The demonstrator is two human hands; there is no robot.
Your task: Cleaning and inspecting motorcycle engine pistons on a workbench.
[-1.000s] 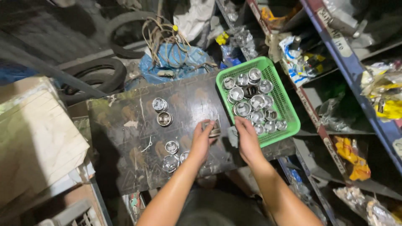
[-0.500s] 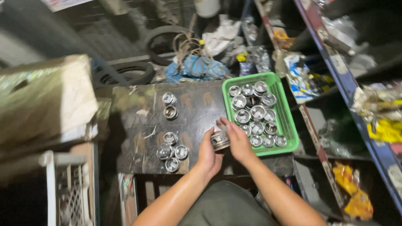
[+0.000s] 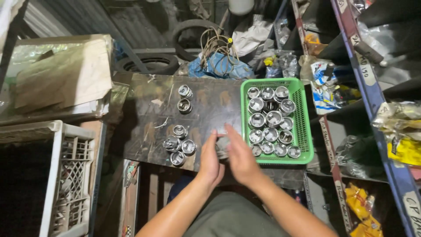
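A dark desk [image 3: 206,101] carries a green basket [image 3: 304,127] of metal cups. Over its near edge, left hand [image 3: 210,160] and right hand [image 3: 240,158] meet — fingers pressed around what looks like one metal cup [image 3: 222,147], mostly hidden.

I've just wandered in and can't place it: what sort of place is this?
Probably a small repair workshop or parts store. A green basket of shiny metal sockets sits on a worn dark table, old tyres lie behind, and cluttered shelves of packaged parts stand alongside.
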